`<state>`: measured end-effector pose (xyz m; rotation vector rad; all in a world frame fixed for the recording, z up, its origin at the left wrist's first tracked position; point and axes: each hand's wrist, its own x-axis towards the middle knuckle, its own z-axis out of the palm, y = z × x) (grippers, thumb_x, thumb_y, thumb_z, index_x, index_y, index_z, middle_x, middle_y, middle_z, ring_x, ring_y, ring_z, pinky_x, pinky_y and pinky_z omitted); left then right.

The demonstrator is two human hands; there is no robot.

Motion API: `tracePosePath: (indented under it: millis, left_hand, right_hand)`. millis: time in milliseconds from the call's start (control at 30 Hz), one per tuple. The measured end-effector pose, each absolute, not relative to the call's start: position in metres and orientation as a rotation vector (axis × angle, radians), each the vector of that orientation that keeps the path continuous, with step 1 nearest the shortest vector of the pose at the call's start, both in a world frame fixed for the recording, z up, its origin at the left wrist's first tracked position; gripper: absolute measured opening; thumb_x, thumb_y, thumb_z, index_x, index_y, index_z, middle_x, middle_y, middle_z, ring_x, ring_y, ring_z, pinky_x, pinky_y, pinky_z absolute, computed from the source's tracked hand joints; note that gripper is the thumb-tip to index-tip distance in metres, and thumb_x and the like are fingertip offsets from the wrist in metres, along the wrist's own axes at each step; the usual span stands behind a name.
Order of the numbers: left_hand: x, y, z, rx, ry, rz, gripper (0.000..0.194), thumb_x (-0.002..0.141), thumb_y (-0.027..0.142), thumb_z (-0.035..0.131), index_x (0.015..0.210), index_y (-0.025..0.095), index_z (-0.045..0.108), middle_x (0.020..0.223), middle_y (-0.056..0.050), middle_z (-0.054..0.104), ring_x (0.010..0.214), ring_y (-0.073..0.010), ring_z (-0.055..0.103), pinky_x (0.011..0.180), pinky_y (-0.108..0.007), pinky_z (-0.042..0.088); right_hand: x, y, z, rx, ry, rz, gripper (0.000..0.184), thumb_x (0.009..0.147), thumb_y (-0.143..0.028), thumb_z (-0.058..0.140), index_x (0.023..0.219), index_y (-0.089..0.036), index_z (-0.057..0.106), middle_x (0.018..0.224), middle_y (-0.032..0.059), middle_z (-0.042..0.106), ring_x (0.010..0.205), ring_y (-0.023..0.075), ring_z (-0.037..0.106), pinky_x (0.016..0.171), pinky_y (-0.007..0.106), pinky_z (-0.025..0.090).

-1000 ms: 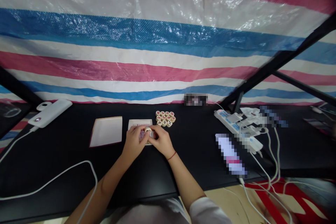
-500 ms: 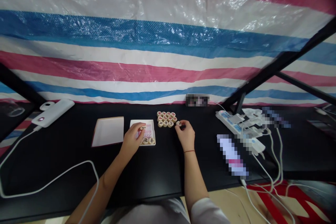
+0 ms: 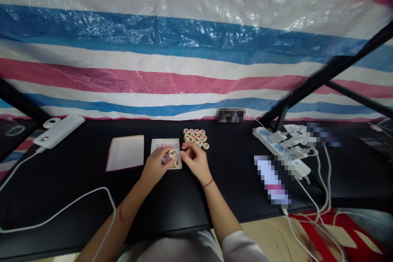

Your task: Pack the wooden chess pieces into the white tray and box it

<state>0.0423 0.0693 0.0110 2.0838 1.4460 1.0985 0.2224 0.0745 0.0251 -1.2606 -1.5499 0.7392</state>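
Note:
My left hand (image 3: pixel 156 166) is closed on a round Chinese chess piece (image 3: pixel 172 154) with a black character, held above a shallow white box (image 3: pixel 166 142). Inside the box a few more pieces (image 3: pixel 177 164) lie along the near side, partly hidden by my fingers. To the right of the box, my right hand (image 3: pixel 197 163) has its thumb and fingers apart, with no piece showing between them. Just beyond it, rows of chess pieces (image 3: pixel 198 132) with red and black characters stand on the black table, the nearest row partly covered by my fingers.
An upturned box lid (image 3: pixel 125 153) lies left of the box. A white device (image 3: pixel 63 132) with a cable is at far left. On the right are a phone (image 3: pixel 272 180), a power strip (image 3: pixel 267 137) and tangled cables. Striped sheeting (image 3: pixel 159 77) hangs behind the table.
My right hand has moved left toward the box, leaving a piece at the right end of the nearest row. My left hand has turned its piece so the character faces up.

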Motion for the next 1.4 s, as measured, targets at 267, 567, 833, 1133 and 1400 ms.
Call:
tracePosePath:
  millis: [267,567,833,1133,1400]
  left_hand:
    - [0.045,0.068,0.004,2.278,1.397,1.046,0.019,0.087,0.023,0.054,0.105,0.023,0.063,0.09,-0.003,0.069,0.086,-0.018,0.064,0.083,-0.032,0.049]
    - [0.016,0.084,0.015,2.427,1.395,0.656,0.049,0.075,0.048,0.07,0.119,0.027,0.061,0.115,-0.006,0.065,0.109,-0.0264,0.056,0.098,-0.042,0.036]
    - [0.007,0.083,0.01,2.41,1.318,0.451,0.048,0.072,0.044,0.071,0.117,0.029,0.062,0.113,-0.004,0.066,0.107,-0.0253,0.056,0.102,-0.043,0.028]
    - [0.012,0.081,0.013,2.408,1.357,0.445,0.042,0.075,0.044,0.069,0.113,0.027,0.063,0.11,-0.004,0.067,0.104,-0.0253,0.057,0.098,-0.043,0.03]
    - [0.019,0.079,0.015,2.404,1.409,0.506,0.036,0.076,0.041,0.068,0.11,0.028,0.065,0.107,-0.003,0.068,0.101,-0.0244,0.058,0.098,-0.043,0.03]
  right_hand:
    - [0.203,0.065,0.027,-1.2,-1.701,0.74,0.017,0.077,-0.028,0.063,0.091,-0.018,0.066,0.068,-0.0017,0.061,0.057,0.0109,0.054,0.059,0.023,0.046]
    - [0.285,0.092,0.009,-1.715,-1.282,0.334,0.035,0.08,-0.038,0.053,0.099,-0.014,0.069,0.09,0.0099,0.07,0.07,0.0183,0.061,0.07,0.031,0.049]
    - [0.302,0.095,-0.005,-1.897,-1.524,0.33,0.032,0.077,-0.037,0.051,0.098,-0.018,0.066,0.085,0.0061,0.069,0.066,0.0172,0.059,0.065,0.029,0.044]
    - [0.301,0.095,-0.007,-1.861,-1.578,0.337,0.032,0.077,-0.036,0.053,0.102,-0.019,0.063,0.087,0.0054,0.068,0.061,0.0151,0.056,0.062,0.027,0.043]
    - [0.301,0.097,-0.011,-1.855,-1.59,0.295,0.026,0.075,-0.033,0.054,0.096,-0.019,0.061,0.088,0.0049,0.067,0.061,0.0145,0.054,0.061,0.026,0.041]
